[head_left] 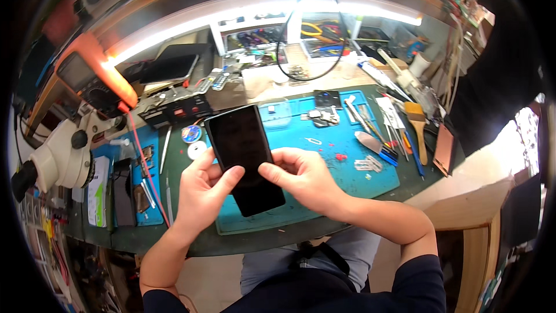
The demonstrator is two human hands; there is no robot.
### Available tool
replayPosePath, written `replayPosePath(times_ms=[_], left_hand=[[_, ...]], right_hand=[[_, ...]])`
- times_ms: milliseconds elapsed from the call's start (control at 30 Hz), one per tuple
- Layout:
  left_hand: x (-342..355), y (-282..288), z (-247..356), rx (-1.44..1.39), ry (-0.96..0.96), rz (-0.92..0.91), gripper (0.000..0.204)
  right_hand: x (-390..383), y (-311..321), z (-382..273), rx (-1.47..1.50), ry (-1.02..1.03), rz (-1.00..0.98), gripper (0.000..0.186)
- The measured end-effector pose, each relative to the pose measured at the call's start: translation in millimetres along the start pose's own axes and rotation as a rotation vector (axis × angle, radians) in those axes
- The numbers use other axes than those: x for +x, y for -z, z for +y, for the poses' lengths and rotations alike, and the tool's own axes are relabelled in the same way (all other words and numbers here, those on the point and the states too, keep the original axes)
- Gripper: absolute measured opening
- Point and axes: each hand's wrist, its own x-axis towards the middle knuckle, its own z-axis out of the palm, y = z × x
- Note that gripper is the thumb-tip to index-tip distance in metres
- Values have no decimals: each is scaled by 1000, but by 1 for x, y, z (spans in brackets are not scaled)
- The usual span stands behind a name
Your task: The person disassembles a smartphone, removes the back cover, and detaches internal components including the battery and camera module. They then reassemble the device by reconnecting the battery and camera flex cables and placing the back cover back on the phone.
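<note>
A black smartphone [246, 145] with a dark screen is held up over the blue work mat [359, 185], tilted slightly to the left at its top. My left hand [202, 188] grips its left edge, the thumb lying on the screen. From the other side my right hand [304, 177] holds the right edge, its thumb also on the glass. The fingers behind the phone are partly hidden. On the mat to the right lie a SIM eject pin [313, 141], small red bits [340, 156] and some clear pieces [368, 164].
At the left stand a microscope [63, 153] and an orange multimeter [92, 78] with a red lead. Solder spools [191, 134] sit behind my left hand. A wooden-handled brush [417, 122], a blade tool [373, 145] and tweezers lie at the right. A black cable loop [313, 75] hangs at the back.
</note>
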Motion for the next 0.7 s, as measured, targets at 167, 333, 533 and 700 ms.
replayPosePath(times_ms=[167,333,533,700], left_hand=[[2,-2,-5,0,110,-133,63],[7,-27,-7,-129,21,-201,71],[15,-28,-10,-118,-95,-166,83],[4,26,-25,191,-330,272,63]], right_hand=[[-25,5,-1,-14,31,72,21],[-41,10,-12,58,92,107,22],[-39,22,-55,-896,685,329,21],[-53,45,-34,-1651,1133,156,29]])
